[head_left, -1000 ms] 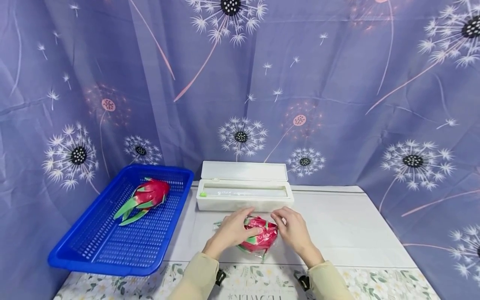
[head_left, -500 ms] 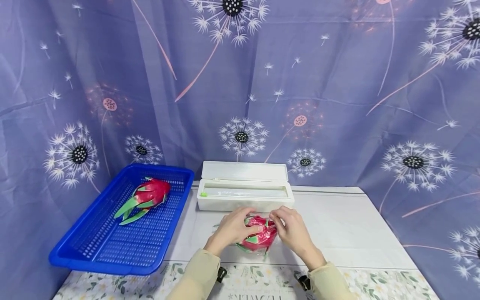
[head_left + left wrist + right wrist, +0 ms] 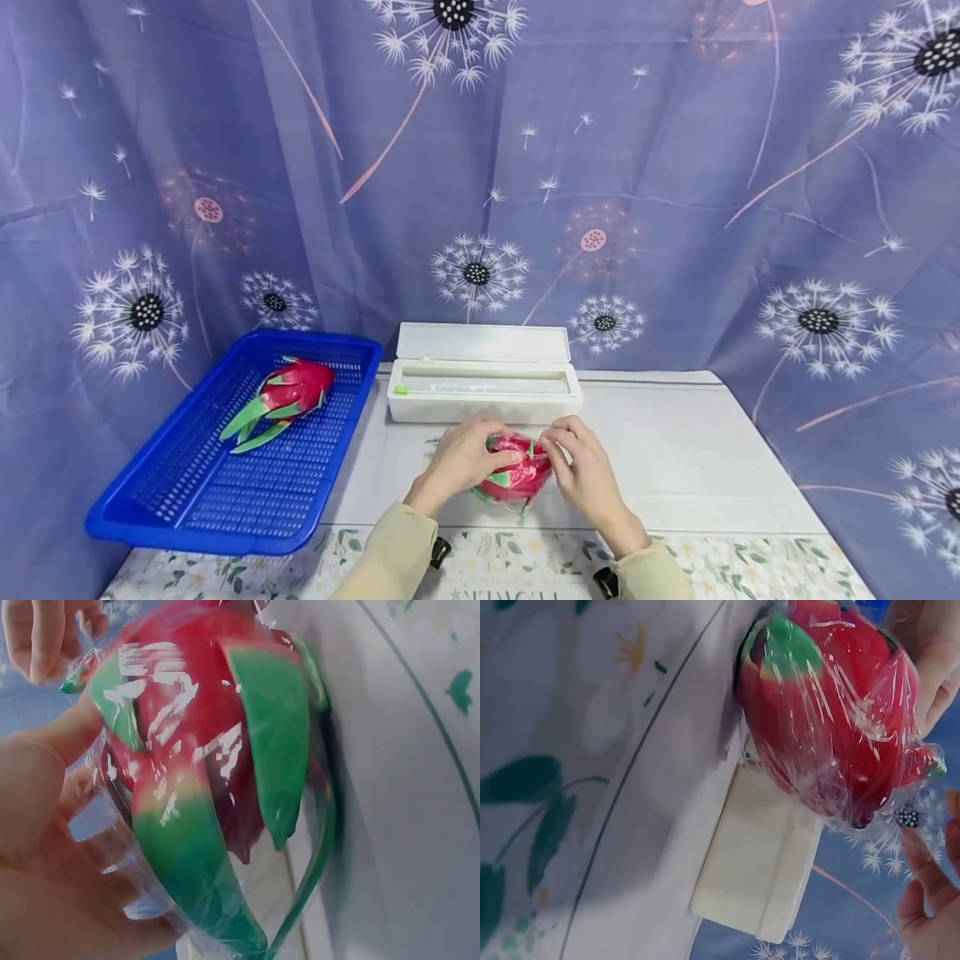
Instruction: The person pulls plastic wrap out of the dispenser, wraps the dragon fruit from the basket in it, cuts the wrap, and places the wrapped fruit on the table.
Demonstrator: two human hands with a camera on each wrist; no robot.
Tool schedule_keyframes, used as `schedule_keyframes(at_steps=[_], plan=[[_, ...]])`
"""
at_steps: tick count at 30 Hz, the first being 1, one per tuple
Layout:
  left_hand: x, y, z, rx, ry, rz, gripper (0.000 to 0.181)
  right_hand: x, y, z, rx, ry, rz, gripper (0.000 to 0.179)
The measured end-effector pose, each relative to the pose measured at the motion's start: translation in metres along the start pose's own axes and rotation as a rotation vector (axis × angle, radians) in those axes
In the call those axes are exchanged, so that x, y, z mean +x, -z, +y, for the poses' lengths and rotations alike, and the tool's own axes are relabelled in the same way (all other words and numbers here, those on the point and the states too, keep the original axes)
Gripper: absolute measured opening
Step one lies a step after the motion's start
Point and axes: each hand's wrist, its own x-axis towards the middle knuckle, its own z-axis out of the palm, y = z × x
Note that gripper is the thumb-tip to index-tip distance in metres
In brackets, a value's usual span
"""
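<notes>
A red dragon fruit with green scales, wrapped in clear plastic film, lies on the white tabletop before me. My left hand grips it from the left, thumb across its top, as the left wrist view shows from below the green tips. On the other side, my right hand is at the fruit's right end. Its fingertips are slightly spread, right at the loose edge of the film. Behind the fruit stands a white cling film box, lid raised, with a roll inside.
To the left, a blue plastic basket holds another dragon fruit, unwrapped. A green slider sits at the box's left end. Flower-patterned cloth covers the near edge, and a purple dandelion curtain hangs close behind.
My right fingers, bunched together at the film's edge before, are now a little more spread. My left hand keeps its hold on the fruit. The head view has shifted slightly.
</notes>
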Motion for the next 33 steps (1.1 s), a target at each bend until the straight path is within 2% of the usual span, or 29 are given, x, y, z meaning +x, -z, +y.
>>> schedule_keyframes(at_steps=[4, 8, 13, 17, 24, 28, 33], plan=[[-0.001, 0.0, 0.001, 0.019, -0.028, 0.032, 0.029, 0.007, -0.003, -0.001, 0.024, -0.047, 0.014, 0.014], [0.002, 0.0, 0.001, -0.011, -0.001, 0.049, 0.024, 0.01, -0.006, -0.001, 0.049, -0.04, 0.018, 0.016], [0.005, -0.003, 0.002, -0.069, 0.055, 0.038, 0.021, 0.005, -0.006, 0.0, 0.111, 0.047, 0.062, 0.012], [0.006, -0.003, 0.003, -0.072, 0.08, 0.044, 0.02, 0.005, -0.005, -0.001, 0.142, 0.14, 0.076, 0.007], [0.006, -0.004, 0.005, -0.048, 0.08, 0.044, 0.023, -0.004, 0.005, -0.002, 0.04, 0.27, 0.016, 0.027], [0.006, -0.004, 0.007, -0.012, 0.072, 0.057, 0.023, -0.006, 0.006, -0.003, -0.024, 0.337, -0.053, 0.027], [0.008, -0.007, 0.01, 0.013, 0.038, 0.078, 0.021, -0.011, 0.007, -0.003, -0.162, 0.35, -0.153, 0.025]])
